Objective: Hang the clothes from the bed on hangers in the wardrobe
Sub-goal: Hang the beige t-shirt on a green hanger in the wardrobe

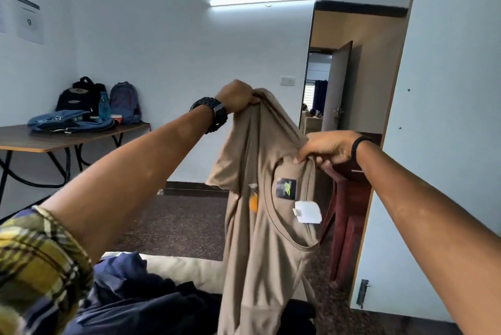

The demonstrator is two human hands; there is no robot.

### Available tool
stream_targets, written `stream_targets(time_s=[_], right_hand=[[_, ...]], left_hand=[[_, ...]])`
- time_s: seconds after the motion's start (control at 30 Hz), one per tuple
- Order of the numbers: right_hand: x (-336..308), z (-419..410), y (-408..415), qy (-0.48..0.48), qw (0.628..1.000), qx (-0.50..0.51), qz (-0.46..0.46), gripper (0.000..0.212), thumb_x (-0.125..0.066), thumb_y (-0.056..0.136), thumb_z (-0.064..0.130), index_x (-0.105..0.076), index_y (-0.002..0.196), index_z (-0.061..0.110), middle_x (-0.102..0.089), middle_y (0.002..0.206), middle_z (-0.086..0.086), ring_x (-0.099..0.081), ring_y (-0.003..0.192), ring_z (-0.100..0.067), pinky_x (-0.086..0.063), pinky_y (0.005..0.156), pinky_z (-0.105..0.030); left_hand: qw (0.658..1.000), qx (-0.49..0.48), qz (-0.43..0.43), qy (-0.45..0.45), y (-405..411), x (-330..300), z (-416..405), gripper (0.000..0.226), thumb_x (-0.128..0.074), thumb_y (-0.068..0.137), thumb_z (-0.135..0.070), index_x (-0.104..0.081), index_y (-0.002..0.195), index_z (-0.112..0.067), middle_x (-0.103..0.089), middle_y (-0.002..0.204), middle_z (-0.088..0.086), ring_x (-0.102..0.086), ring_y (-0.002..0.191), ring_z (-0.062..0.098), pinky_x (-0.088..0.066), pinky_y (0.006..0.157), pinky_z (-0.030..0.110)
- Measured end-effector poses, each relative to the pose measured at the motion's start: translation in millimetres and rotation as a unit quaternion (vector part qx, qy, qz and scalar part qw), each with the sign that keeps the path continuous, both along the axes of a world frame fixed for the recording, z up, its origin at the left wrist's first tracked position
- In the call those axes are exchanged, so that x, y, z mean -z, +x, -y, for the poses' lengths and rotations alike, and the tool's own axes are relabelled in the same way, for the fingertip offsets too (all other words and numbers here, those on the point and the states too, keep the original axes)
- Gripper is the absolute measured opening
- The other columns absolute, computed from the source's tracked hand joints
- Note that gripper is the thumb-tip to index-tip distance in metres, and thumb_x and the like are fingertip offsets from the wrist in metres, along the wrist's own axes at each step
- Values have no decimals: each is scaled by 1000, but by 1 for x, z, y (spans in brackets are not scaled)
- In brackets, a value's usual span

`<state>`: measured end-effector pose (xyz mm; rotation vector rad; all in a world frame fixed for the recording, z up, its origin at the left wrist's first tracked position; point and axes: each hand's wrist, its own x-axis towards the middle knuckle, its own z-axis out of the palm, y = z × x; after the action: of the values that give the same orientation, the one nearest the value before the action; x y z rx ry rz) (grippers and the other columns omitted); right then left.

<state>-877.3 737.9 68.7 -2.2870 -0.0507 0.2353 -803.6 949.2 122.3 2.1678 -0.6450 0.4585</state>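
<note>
Hands held a beige T-shirt up in the air above the bed. Higher and farther out, the left hand had its fingers bunched tight around a fold of cloth at the shirt's top. Lower and closer in, the right hand pinched the edge of the neck opening between thumb and fingers. From both grips the shirt hung straight down, its long axis vertical, the neck hole turned toward the camera with a dark label and a white tag inside it. Its lower end dropped out of view near the bed.

Dark blue clothes lay heaped on the bed below, so more pieces seemingly waited. No hanger was in view, and the wardrobe could not be picked out for certain. Being nearer the neck opening, the right hand seemed better placed to spread it for a hanger.

On a table by the far wall sat several bags and a bottle.
</note>
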Motion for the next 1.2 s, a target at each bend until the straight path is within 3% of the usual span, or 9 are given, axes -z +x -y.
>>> stream_targets(time_s=[0.1,0.17,0.33,0.5,0.63,0.77,0.83,1.0,1.2], right_hand=[[5,12,5,-35,999,-2,-12,24,-54,89,-2,-45,72,14,-39,60,-2,-36,40,-6,-24,37,-18],[3,11,5,-58,998,-6,24,15,-54,90,0,-55,80,11,-49,62,-1,-44,43,-5,-31,43,-19],[-1,2,11,23,993,2,117,15,-51,94,6,-62,101,-1,-61,91,-17,-60,73,-22,-51,52,-23],[-2,-10,10,-36,983,12,179,21,-55,94,20,-62,98,0,-56,87,-15,-52,63,-21,-40,51,-29],[-2,-10,8,-45,983,8,179,25,-53,95,18,-63,108,0,-61,89,-16,-55,76,-27,-42,58,-32],[0,-3,8,-57,979,20,197,17,-57,93,19,-69,96,8,-68,91,-15,-60,79,-24,-48,70,-35],[0,2,7,-66,978,27,195,13,-61,91,21,-68,83,13,-67,82,-9,-60,76,-19,-48,68,-30],[-1,15,3,-42,998,13,54,40,-81,65,39,-59,83,11,-61,70,-6,-59,62,-16,-50,60,-28],[-3,10,3,-144,989,43,7,18,-77,75,4,-59,77,5,-53,61,-8,-48,44,-11,-37,40,-17]], left_hand=[[998,-54,3,24,4,0,-6,6,-60,87,-13,-63,82,-13,-59,86,6,-52,88,24,-39,66,25],[985,-89,-9,148,0,6,-4,13,-57,89,-11,-65,98,-7,-61,104,13,-57,99,29,-43,72,27],[946,-83,-78,305,-11,26,7,26,-46,90,0,-46,64,-7,-50,67,7,-52,49,15,-37,38,12],[953,145,-256,77,-8,54,22,16,-47,95,-5,-54,100,-18,-60,91,0,-56,81,9,-44,85,25],[904,269,-304,133,-7,79,28,44,-64,89,-7,-48,127,-24,-58,131,2,-53,121,15,-38,106,33],[934,222,-240,145,0,88,32,17,-71,84,-20,-63,93,-8,-63,95,13,-56,87,24,-51,76,27],[959,157,-156,175,4,84,29,30,-75,81,-30,-53,69,-12,-49,69,6,-44,65,17,-35,54,21],[991,82,-39,99,10,65,15,42,-77,78,-31,-45,52,-20,-40,55,-2,-34,54,10,-24,52,26],[994,8,79,78,7,37,11,40,-72,81,-28,-45,53,-18,-42,57,-1,-37,60,14,-26,46,17]])
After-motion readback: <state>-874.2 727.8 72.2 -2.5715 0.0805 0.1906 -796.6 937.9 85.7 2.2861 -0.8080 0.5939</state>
